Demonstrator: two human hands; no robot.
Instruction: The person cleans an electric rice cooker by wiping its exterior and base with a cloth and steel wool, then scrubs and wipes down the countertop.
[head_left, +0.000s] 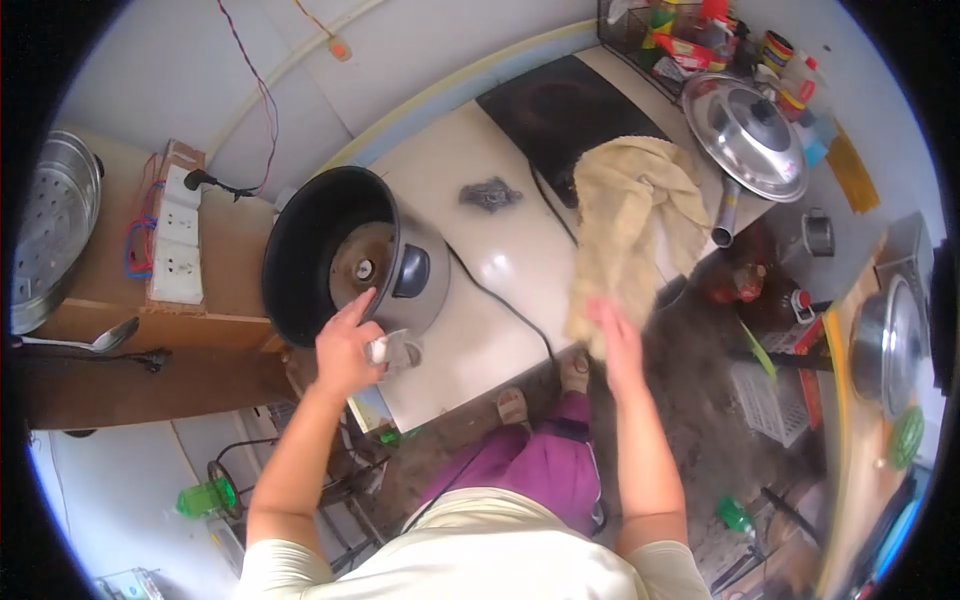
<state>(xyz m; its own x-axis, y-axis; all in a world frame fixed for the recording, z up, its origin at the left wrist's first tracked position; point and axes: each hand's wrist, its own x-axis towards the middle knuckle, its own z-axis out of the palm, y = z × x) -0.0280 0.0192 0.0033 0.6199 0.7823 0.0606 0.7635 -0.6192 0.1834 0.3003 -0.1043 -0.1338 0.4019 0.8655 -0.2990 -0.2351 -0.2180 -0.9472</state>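
Note:
A rice cooker body (425, 270) with a black inside lies tilted on the counter, its opening towards the left and its heating plate (350, 262) showing. My left hand (350, 345) is at its near rim, closed around a small see-through container (402, 352) with a white part; its exact kind is unclear. The index finger points up along the rim. My right hand (618, 345) grips the lower end of a tan cloth (625, 215), which spreads over the counter's right side and partly over the black cooktop (560, 110). Some of its fingers are hidden in the folds.
A dark scouring pad (490, 194) and a black cable lie on the white counter (480, 370). A lidded steel pan (745, 135) stands at the back right, by bottles in a wire rack. Left are a power strip (178, 235), a spoon (100, 338) and a steamer (55, 225).

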